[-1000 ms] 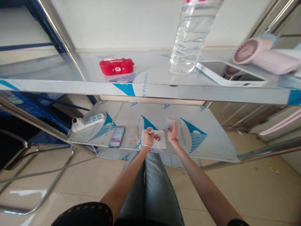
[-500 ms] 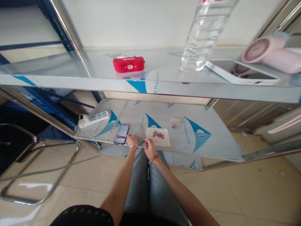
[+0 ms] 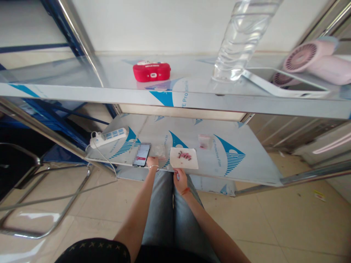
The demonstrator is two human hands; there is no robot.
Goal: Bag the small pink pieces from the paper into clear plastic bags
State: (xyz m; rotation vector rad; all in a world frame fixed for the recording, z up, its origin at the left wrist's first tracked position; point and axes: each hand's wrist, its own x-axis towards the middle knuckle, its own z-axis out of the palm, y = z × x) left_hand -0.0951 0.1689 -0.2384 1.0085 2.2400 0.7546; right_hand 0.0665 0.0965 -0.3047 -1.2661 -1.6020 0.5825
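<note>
One lower shelf (image 3: 255,164) (film-covered) bears white paper (image 3: 189,164) above tiles (image 3: 257,223).

The left hand (image 3: 153,161) is just beside a phone (image 3: 146,150) and a clear plastic bag (image 3: 158,150) on the lower shelf (image 3: 257,166); the right hand (image 3: 181,180) is at the near edge of a white sheet (image 3: 177,164) bearing small reddish pieces (image 3: 185,156) (its grip is too small to tell). Above, a red case (image 3: 152,73) sits left of a bottle (image 3: 241,40)
</note>
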